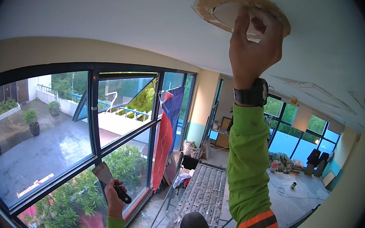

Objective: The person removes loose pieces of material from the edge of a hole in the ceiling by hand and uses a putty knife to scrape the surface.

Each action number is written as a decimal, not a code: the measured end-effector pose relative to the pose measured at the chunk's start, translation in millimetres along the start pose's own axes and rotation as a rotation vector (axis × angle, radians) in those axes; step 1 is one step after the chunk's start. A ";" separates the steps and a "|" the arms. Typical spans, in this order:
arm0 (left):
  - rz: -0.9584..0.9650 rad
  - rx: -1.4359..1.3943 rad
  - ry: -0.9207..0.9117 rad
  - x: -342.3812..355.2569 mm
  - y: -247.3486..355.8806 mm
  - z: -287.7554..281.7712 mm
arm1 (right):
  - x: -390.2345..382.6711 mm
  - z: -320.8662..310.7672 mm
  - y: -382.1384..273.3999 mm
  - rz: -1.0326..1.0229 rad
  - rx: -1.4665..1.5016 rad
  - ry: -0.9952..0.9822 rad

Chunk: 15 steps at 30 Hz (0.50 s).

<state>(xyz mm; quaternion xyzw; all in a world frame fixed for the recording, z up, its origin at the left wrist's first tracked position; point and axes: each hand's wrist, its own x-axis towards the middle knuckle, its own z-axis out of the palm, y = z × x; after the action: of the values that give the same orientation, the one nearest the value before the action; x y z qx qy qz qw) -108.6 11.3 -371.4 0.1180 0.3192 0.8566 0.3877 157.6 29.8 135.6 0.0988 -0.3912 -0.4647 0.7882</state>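
My right hand (257,46) is raised to the white ceiling (148,17), fingers curled in a pinch against a round white disc (225,15). A rough tan ring (206,3) surrounds this disc on the ceiling. Whatever the fingertips grip there is too hidden to make out. A black watch (252,94) is on that wrist, below the green sleeve. Low on the left, my left hand (114,201) is closed around the black handle of a putty knife (103,172). Its broad, stained blade points up and left, in front of the window.
Below me runs a perforated metal scaffold plank (204,185), with my knee over it. Large dark-framed windows (95,118) line the left side, and a red and blue cloth (167,130) hangs beside them. Farther off, bundled material (280,162) and a small can (293,185) rest on the floor.
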 end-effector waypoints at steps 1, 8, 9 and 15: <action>-0.005 -0.005 -0.007 0.0 -0.5 1.3 | -0.9 0.0 2.3 -0.012 -0.016 -0.016; -0.008 -0.019 -0.011 -2.4 1.5 3.1 | -1.1 2.5 8.2 -0.077 -0.022 -0.015; -0.007 -0.018 -0.010 -1.9 1.7 2.5 | -1.5 2.8 7.7 -0.076 -0.022 -0.014; -0.027 -0.020 -0.014 0.2 2.4 -0.5 | -1.0 -0.9 2.1 0.007 -0.014 -0.026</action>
<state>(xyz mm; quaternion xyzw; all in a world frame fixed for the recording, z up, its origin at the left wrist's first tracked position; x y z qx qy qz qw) -110.4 10.1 -370.2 0.1158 0.3094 0.8538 0.4024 159.3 31.7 135.5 0.0858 -0.3985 -0.4660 0.7853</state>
